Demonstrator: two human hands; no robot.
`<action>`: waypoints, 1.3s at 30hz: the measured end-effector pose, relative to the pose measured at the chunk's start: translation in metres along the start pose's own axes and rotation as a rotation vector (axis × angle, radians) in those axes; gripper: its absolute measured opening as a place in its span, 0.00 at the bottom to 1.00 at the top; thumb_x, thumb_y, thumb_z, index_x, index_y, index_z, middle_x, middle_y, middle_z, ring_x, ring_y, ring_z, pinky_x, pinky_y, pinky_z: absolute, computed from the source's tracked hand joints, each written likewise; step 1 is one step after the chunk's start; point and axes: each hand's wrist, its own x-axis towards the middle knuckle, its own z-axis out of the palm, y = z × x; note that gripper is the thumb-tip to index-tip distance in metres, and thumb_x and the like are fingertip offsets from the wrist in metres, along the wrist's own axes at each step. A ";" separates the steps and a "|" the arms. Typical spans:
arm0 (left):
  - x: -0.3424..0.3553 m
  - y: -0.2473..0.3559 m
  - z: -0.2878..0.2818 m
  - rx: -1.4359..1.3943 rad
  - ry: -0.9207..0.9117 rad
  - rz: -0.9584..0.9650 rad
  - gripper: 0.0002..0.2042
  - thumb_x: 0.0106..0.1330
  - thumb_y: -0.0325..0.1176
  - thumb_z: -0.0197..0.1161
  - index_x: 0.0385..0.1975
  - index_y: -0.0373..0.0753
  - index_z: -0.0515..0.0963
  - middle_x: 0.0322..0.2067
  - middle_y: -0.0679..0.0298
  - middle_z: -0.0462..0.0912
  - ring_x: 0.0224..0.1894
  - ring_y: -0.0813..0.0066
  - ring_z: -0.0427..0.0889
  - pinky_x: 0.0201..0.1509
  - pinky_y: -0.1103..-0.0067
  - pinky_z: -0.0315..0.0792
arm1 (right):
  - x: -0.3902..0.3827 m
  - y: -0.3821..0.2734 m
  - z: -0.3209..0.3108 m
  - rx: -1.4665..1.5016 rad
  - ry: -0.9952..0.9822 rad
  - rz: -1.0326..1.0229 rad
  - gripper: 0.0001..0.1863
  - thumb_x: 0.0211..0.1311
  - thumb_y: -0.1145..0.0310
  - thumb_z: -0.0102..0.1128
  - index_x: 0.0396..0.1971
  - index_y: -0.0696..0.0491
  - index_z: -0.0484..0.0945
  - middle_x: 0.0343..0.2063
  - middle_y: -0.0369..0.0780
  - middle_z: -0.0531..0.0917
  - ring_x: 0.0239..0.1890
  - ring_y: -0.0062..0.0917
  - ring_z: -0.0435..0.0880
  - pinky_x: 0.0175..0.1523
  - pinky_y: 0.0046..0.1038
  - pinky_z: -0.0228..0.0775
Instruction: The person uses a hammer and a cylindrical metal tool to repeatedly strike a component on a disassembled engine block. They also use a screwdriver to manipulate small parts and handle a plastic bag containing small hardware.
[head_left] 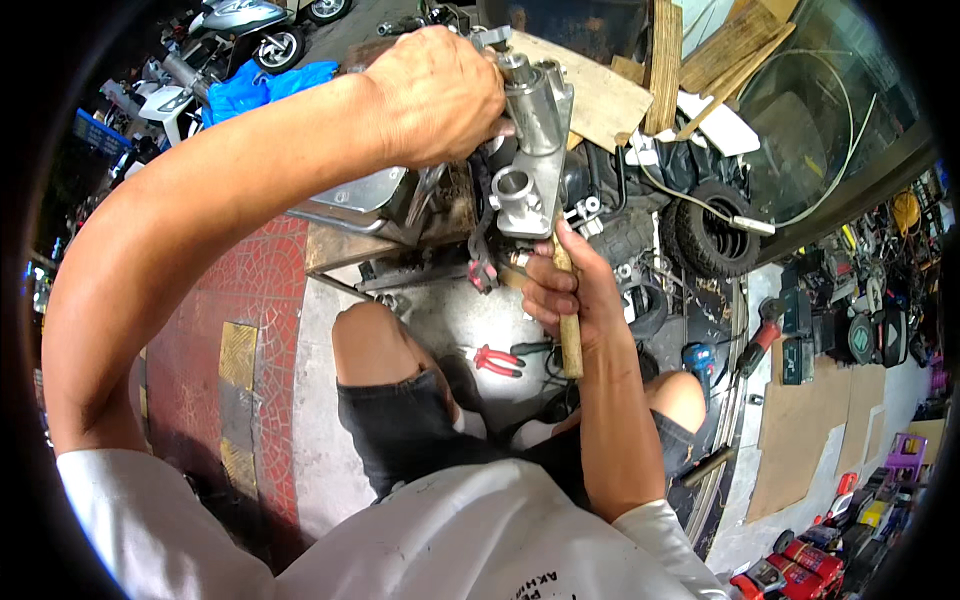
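A silver cast-metal bracket [537,125] with an upright cylinder and a lower open ring is raised in front of me, above the cluttered work area. My left hand [435,95] is closed at its upper left side, with most of the fingertips hidden behind. A small grey metal piece [490,38] sticks out past that hand. My right hand [572,290] is wrapped round a wooden handle [571,345] just below the bracket's lower end. The handle's upper end goes out of sight behind the bracket, so what it carries is hidden.
Red-handled pliers [498,362] lie on the floor between my knees. A low wooden bench [350,250] stands ahead at left. Tyres [712,230], wood boards [664,70] and loose parts lie ahead at right. A blue power tool [698,362] is beside my right knee.
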 end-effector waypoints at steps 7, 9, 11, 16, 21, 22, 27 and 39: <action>-0.006 -0.007 -0.004 -0.108 -0.032 -0.044 0.31 0.75 0.55 0.55 0.49 0.23 0.77 0.21 0.53 0.83 0.29 0.55 0.88 0.33 0.65 0.81 | -0.003 0.006 -0.003 -0.044 -0.067 0.004 0.19 0.76 0.47 0.54 0.35 0.48 0.72 0.12 0.27 0.61 0.10 0.15 0.56 0.18 0.23 0.48; -0.009 -0.006 -0.006 -0.120 -0.014 -0.055 0.30 0.74 0.55 0.56 0.46 0.24 0.78 0.22 0.52 0.83 0.30 0.54 0.88 0.35 0.65 0.81 | -0.011 0.012 -0.001 -0.080 -0.030 -0.001 0.20 0.78 0.46 0.49 0.33 0.47 0.73 0.12 0.25 0.62 0.08 0.13 0.56 0.17 0.22 0.50; -0.014 -0.007 -0.009 -0.141 0.004 -0.079 0.29 0.74 0.55 0.56 0.43 0.27 0.79 0.23 0.51 0.84 0.31 0.53 0.88 0.36 0.63 0.81 | -0.018 0.018 -0.007 -0.087 0.013 0.015 0.20 0.78 0.46 0.49 0.33 0.47 0.73 0.12 0.25 0.61 0.09 0.14 0.55 0.17 0.23 0.50; -0.031 -0.027 -0.015 -0.496 0.126 -0.301 0.22 0.74 0.53 0.55 0.42 0.36 0.81 0.28 0.46 0.84 0.36 0.43 0.86 0.44 0.57 0.78 | -0.034 0.040 -0.070 -0.083 0.153 0.060 0.20 0.77 0.45 0.50 0.32 0.46 0.72 0.12 0.26 0.60 0.09 0.16 0.55 0.16 0.24 0.49; -0.088 -0.067 0.104 -0.910 0.183 -0.653 0.17 0.69 0.39 0.52 0.43 0.31 0.80 0.36 0.46 0.84 0.39 0.50 0.82 0.47 0.63 0.75 | -0.049 0.077 -0.143 -0.074 0.366 0.113 0.21 0.76 0.43 0.52 0.31 0.45 0.72 0.12 0.28 0.62 0.10 0.17 0.57 0.17 0.25 0.50; -0.102 -0.066 0.144 -0.994 0.015 -0.769 0.17 0.67 0.38 0.53 0.43 0.31 0.81 0.34 0.48 0.85 0.38 0.53 0.82 0.46 0.63 0.76 | -0.046 0.082 -0.146 -0.105 0.444 0.132 0.20 0.75 0.43 0.52 0.31 0.45 0.72 0.12 0.28 0.62 0.11 0.18 0.58 0.18 0.26 0.51; -0.105 -0.029 0.193 -1.198 -0.055 -0.953 0.11 0.61 0.30 0.58 0.36 0.35 0.85 0.37 0.45 0.88 0.46 0.47 0.86 0.52 0.62 0.76 | -0.031 0.086 -0.153 -0.055 0.505 0.185 0.20 0.75 0.44 0.52 0.31 0.45 0.71 0.13 0.29 0.63 0.12 0.19 0.59 0.20 0.27 0.51; -0.086 0.005 0.177 -1.001 0.266 -0.802 0.09 0.58 0.23 0.61 0.37 0.34 0.83 0.38 0.48 0.83 0.45 0.46 0.84 0.53 0.61 0.76 | -0.019 0.093 -0.171 -0.076 0.503 0.194 0.16 0.76 0.48 0.52 0.33 0.45 0.69 0.16 0.32 0.66 0.15 0.22 0.62 0.22 0.29 0.52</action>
